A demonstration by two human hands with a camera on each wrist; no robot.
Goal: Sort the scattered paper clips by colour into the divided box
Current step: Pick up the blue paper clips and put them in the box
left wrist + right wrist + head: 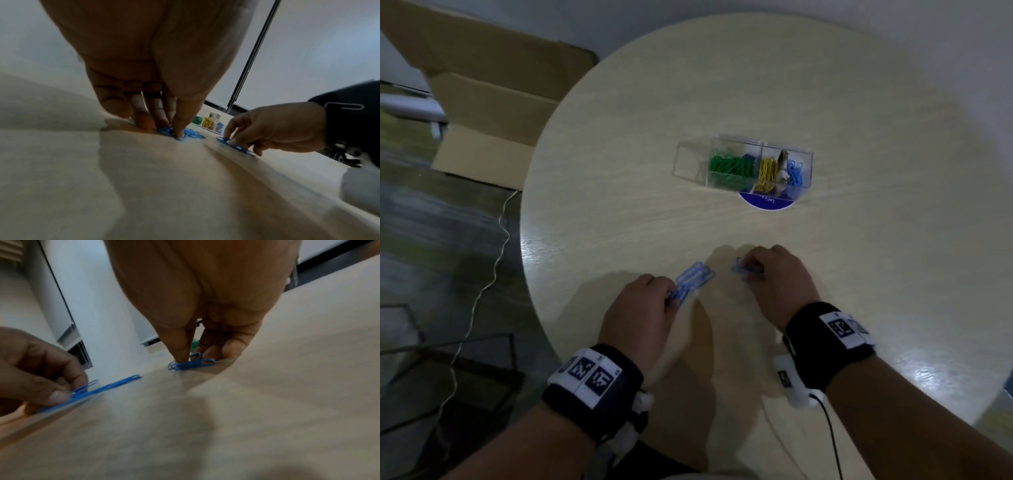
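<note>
Two small heaps of blue paper clips lie on the round table near its front edge. My left hand point(650, 301) pinches the left heap of blue clips point(693, 277), thumb and fingertips down on the clips point(191, 134). My right hand point(777, 274) pinches the right heap of blue clips point(744, 269) against the table, seen close as blue clips point(191, 364). The clear divided box point(753, 164) stands further back, holding green clips point(729, 166), yellow clips point(768, 173) and blue clips point(795, 171) in separate compartments.
A clear lid point(691, 161) lies beside the box on its left. A round blue label point(767, 202) sits under the box's near side. Cardboard boxes point(493, 102) stand on the floor left of the table point(619, 154). Cables run from both wristbands.
</note>
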